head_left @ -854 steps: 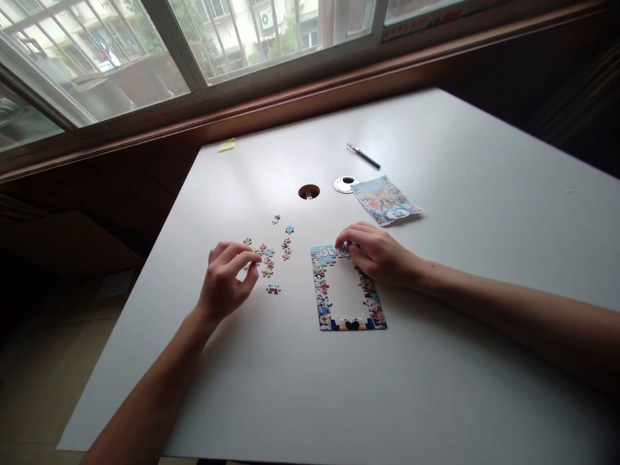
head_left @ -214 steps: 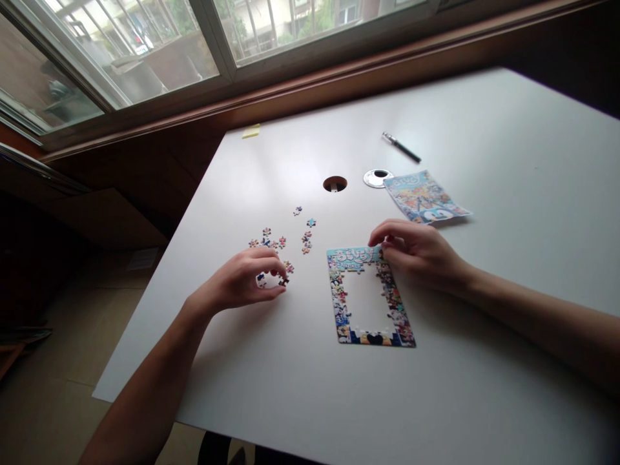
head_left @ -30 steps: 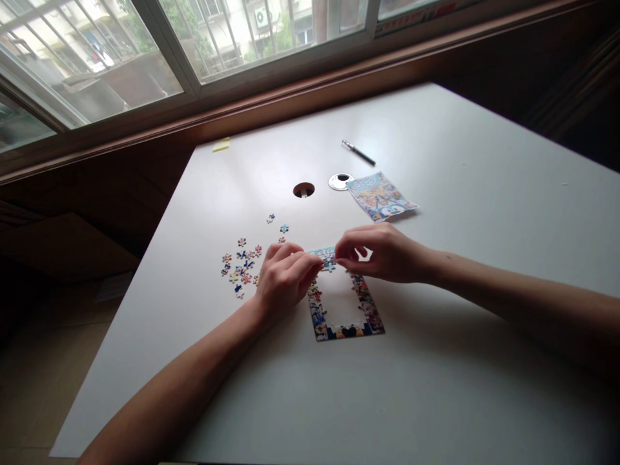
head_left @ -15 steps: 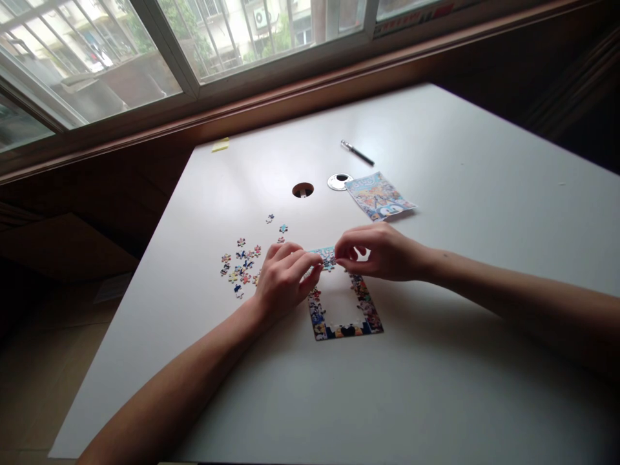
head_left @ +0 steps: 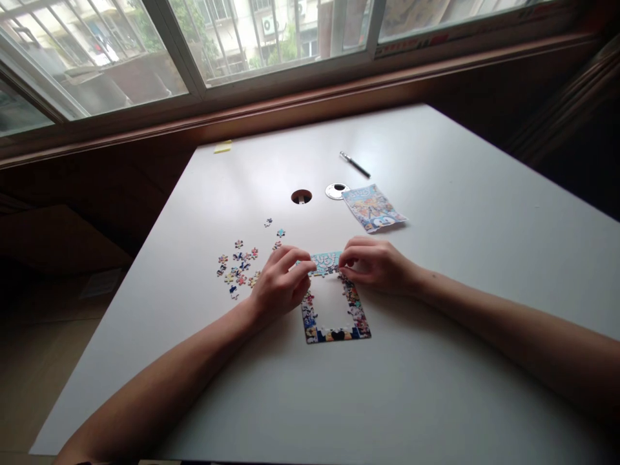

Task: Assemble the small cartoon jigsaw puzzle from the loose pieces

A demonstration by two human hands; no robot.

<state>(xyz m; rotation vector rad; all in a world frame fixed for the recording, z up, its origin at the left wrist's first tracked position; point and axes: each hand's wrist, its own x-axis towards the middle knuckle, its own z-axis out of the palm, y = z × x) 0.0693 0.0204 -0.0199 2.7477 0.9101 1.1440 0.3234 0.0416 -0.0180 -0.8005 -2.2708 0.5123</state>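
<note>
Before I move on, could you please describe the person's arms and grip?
Each grip, left hand and right hand, is bare, with no glove or ring visible. The left forearm and right forearm show no sleeve or watch; a small dark spot sits near the right wrist.

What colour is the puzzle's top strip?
The top strip is light blue with white lettering, in the head view.

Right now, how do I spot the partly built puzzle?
Find the white table below the window. Near its middle, the puzzle lies with its far end at the left hand and right hand. Unlike the loose pieces to its left, it is a joined rectangle with an open centre.
</note>
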